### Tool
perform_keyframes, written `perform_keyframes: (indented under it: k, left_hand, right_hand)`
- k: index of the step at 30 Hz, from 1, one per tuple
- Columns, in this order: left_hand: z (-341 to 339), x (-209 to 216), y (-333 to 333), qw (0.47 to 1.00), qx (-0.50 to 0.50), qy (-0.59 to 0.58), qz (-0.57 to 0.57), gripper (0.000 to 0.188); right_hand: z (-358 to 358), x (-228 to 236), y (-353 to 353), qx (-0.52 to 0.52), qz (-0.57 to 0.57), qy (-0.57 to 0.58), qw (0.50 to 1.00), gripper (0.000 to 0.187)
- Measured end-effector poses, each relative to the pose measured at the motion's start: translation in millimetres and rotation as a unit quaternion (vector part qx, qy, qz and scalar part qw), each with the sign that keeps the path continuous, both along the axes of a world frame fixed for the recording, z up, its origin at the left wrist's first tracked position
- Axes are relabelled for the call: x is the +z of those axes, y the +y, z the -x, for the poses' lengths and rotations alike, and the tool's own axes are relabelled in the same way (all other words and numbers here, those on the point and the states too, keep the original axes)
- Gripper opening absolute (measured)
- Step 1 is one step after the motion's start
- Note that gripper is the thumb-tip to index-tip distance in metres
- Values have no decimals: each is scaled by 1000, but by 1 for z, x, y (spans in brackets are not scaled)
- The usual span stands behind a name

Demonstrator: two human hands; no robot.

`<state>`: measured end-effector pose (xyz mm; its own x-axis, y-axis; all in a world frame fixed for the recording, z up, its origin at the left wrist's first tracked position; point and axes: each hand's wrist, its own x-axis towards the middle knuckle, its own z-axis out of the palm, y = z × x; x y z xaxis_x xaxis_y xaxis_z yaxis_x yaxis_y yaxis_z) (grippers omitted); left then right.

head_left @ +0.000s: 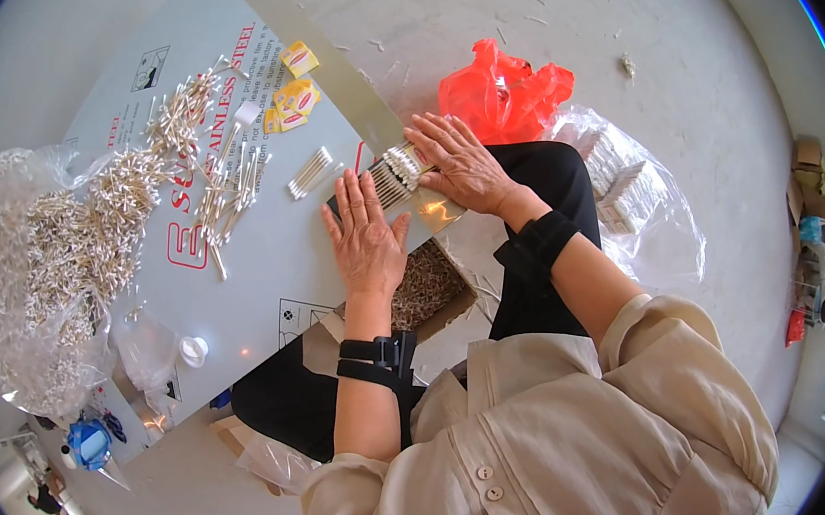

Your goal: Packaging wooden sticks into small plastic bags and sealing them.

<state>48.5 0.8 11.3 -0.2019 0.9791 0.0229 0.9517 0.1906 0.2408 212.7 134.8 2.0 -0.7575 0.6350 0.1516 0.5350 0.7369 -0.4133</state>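
Between my hands, at the table's right edge, lies a row of cotton swabs with white tips, seemingly on a clear, shiny plastic sheet or bag. My left hand is open, its fingers stretched flat over the row's left end, where a dark edge shows. My right hand rests open at the other end, fingertips beside the white tips. What lies under both palms is hidden. Left of my left hand, a small bundle of swabs sits apart on the table.
A big clear bag of loose swabs spills across the table's left. Yellow small boxes lie at the far edge. Below the table edge stands a cardboard box of swabs. A red plastic bag and a clear bag of white packs are on the right.
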Motion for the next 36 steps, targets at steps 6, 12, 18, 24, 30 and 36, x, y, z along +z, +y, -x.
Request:
perform_keyframes:
  k: [6, 12, 18, 24, 30, 36]
  left_hand:
    - [-4, 1, 7, 1000, -3, -6, -12, 75]
    - [-8, 1, 15, 1000, -9, -23, -9, 74]
    - [-16, 1, 23, 999, -13, -38, -33, 72]
    - [-9, -11, 30, 852, 113, -411, -304, 58]
    - [-17, -10, 40, 877, 86, -318, -350, 34]
    - [-15, 13, 19, 968, 20, -99, -230, 23]
  right_hand:
    - [0, 0, 1, 6, 30, 10, 999, 64]
    - [-1, -2, 3, 16, 48, 34, 998, 62]
    - [-2, -5, 4, 19, 102, 74, 992, 59]
    - [-4, -28, 11, -229, 382, 444, 777, 57]
    - [19, -19, 17, -248, 545, 531, 599, 43]
    - [20, -31, 18, -269, 527, 490, 640, 40]
